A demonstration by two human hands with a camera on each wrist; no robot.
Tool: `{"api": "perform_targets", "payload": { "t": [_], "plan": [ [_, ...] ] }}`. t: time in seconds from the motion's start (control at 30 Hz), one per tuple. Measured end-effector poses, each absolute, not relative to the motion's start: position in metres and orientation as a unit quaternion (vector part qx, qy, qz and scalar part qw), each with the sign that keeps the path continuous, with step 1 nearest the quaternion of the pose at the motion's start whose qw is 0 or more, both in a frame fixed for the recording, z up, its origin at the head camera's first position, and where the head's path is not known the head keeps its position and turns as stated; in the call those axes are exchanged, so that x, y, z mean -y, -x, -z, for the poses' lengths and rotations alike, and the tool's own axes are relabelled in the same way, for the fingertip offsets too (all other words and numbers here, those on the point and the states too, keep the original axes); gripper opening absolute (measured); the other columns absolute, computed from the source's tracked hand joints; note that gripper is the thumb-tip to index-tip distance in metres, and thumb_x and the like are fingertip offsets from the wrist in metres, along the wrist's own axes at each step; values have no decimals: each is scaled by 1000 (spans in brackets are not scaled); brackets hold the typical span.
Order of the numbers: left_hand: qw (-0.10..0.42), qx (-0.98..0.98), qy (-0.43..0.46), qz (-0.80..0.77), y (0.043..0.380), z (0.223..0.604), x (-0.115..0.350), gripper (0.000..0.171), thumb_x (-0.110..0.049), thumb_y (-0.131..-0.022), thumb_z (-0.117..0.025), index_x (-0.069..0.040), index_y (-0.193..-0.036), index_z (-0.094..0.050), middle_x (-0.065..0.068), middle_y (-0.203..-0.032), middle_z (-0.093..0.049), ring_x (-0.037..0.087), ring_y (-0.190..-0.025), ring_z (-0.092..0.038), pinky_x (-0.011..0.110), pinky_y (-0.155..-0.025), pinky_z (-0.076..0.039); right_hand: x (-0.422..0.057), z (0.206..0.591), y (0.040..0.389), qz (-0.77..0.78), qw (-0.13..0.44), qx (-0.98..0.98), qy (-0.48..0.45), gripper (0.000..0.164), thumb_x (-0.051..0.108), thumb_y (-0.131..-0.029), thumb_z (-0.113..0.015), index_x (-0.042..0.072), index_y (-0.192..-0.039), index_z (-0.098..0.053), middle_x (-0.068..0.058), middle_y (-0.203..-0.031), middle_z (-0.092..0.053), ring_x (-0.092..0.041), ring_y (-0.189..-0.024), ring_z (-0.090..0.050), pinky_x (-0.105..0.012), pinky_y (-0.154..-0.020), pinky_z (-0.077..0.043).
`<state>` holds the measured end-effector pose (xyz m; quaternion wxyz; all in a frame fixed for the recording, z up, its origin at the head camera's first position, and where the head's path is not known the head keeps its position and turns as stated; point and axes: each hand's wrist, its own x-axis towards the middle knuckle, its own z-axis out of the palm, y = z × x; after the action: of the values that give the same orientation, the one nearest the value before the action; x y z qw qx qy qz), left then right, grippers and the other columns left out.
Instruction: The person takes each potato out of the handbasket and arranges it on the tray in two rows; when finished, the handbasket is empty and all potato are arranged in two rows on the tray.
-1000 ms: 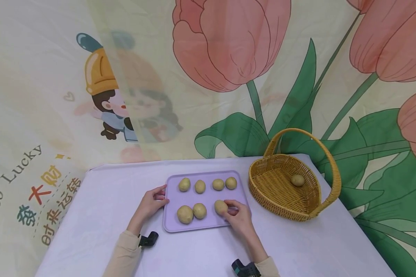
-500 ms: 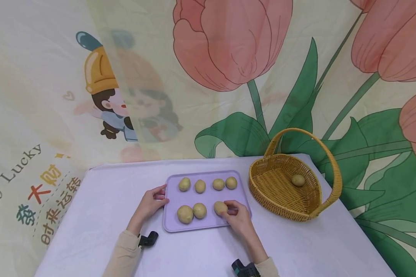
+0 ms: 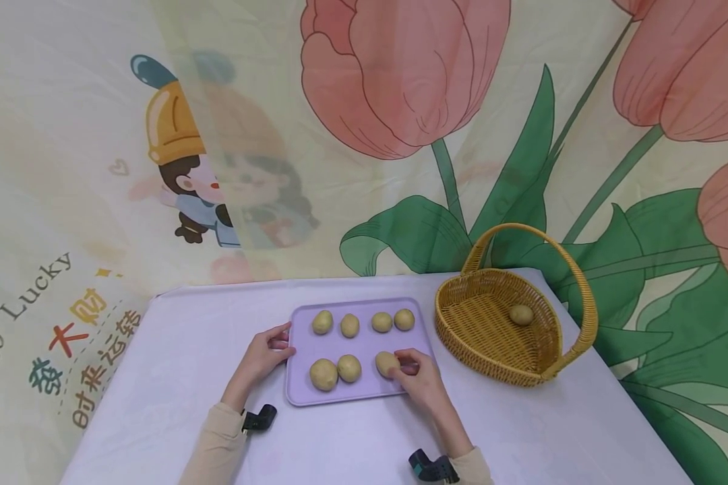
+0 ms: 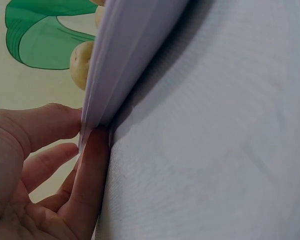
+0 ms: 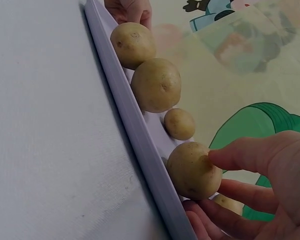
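A lilac tray [image 3: 364, 343] lies on the cloth with several potatoes on it, in a back row and a front row. At its left edge my left hand [image 3: 268, 351] holds the rim; the thumb is against the top of the rim and a fingertip [image 4: 97, 137] is low on the outer side. My right hand [image 3: 421, 380] pinches the front row's rightmost potato [image 5: 194, 170] between thumb and fingers, low over the tray. Beside it in that row, two larger potatoes [image 3: 324, 374] sit close together.
To the right of the tray stands a wicker basket [image 3: 491, 360] with a tall arched handle [image 3: 542, 236]. One potato [image 3: 521, 314] lies inside it. A white cloth [image 3: 218, 323] covers the table, and a printed flower curtain hangs behind.
My right thumb and the pinched potato have shifted very slightly. The left hand, the tray, the basket and the other potatoes stay where they were.
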<state>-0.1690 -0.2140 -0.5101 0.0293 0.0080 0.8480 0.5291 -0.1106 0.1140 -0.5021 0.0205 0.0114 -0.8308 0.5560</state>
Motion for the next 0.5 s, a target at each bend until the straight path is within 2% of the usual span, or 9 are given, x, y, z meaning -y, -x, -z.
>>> {"api": "perform_targets", "payload": {
  "t": [0.5],
  "plan": [
    [28,-848,-8,-529,171,513,216,59,2,-81,-72,6,-137,-53,18,-108,-63,20,-91,-62,17,-71,-51,-124,493,118,-547,36,837,-12,29,2,-82,-72,-9,-109,-66,-22,-99,-69,-33,-87,-69,-37,-78,-57]
  ]
}}
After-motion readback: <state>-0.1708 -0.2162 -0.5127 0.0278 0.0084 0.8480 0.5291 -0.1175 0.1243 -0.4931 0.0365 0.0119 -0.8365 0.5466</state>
